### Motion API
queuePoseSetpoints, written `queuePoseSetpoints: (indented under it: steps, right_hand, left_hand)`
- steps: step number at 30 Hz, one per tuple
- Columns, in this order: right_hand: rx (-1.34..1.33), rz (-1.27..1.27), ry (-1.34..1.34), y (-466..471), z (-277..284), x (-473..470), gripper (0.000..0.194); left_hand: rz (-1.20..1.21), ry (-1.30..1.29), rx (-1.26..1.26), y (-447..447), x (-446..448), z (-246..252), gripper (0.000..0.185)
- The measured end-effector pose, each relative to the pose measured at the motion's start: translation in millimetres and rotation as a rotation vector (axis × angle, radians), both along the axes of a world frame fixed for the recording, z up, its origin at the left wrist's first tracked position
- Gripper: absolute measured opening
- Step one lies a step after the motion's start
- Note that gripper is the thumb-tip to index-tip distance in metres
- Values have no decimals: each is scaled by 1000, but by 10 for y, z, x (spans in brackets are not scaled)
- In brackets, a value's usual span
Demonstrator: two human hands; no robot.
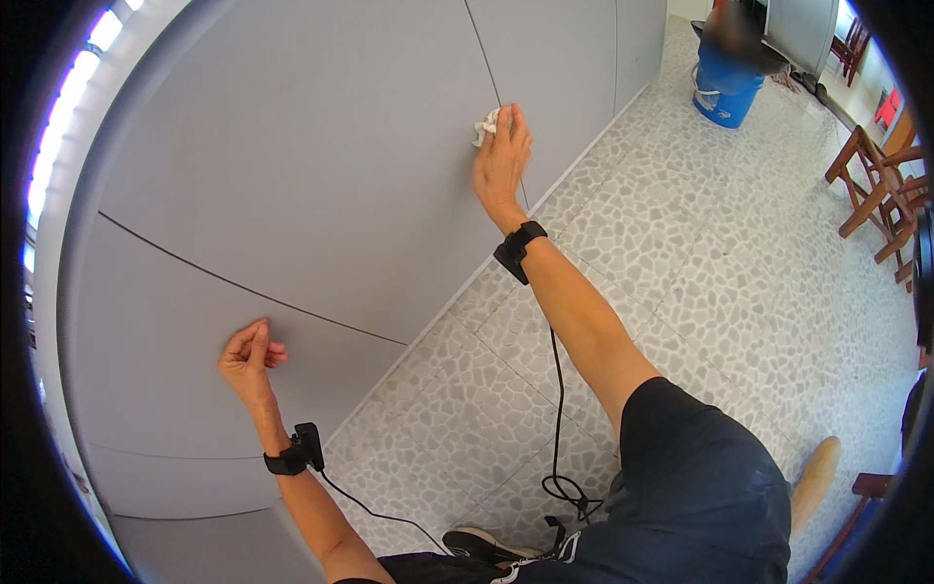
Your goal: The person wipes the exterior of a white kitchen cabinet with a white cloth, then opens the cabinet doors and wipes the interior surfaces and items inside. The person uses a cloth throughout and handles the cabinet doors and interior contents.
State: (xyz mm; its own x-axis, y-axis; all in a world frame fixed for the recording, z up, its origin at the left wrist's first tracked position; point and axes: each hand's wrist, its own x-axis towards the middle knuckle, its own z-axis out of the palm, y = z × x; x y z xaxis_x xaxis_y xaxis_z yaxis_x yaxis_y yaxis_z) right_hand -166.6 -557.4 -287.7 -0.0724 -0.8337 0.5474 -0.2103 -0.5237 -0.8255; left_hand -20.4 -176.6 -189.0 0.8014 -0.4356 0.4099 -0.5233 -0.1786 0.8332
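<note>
My right hand (503, 157) presses a crumpled white cloth or tissue (484, 130) flat against a grey wall panel (328, 146), right over a dark vertical seam. Much of the cloth is hidden under the fingers. Lower down, on the left, my left hand (252, 359) is held close to the same panelled surface, below another long seam (255, 293). Its thumb and forefinger meet at the tips and the other fingers are curled; nothing shows between them. Whether it touches the panel is unclear. Each wrist wears a black strapped device.
A stone-patterned tile floor (642, 241) runs along the panels' base. Black cables (560, 409) hang from both wrist devices. A blue bucket (730, 95) stands at the far end, partly blurred. Wooden chairs (872, 193) line the right side. A bright window strip borders the left.
</note>
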Motion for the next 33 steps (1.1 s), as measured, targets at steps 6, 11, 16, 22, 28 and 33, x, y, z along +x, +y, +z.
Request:
queuePoseSetpoints:
  steps: [6, 11, 16, 22, 28, 33]
  right_hand:
    - [-447, 20, -132, 145, 493, 234, 46]
    - [-269, 28, -195, -25, 702, 147, 50]
    - [-241, 47, -154, 34, 618, 58, 47]
    - [-405, 47, -185, 73, 1059, 238, 44]
    - [-655, 27, -216, 3, 2004, 336, 51]
    - [-886, 135, -183, 290, 2501, 377, 53]
  left_hand:
    - [22, 8, 10, -5, -7, 22, 16]
    - [23, 21, -17, -4, -27, 39, 15]
    - [15, 46, -35, -7, -35, 42, 14]
    - [-11, 66, -51, 18, 1, 35, 16]
    - [-25, 63, -53, 28, 29, 9, 15]
    - [-46, 86, -62, 34, 12, 25, 14]
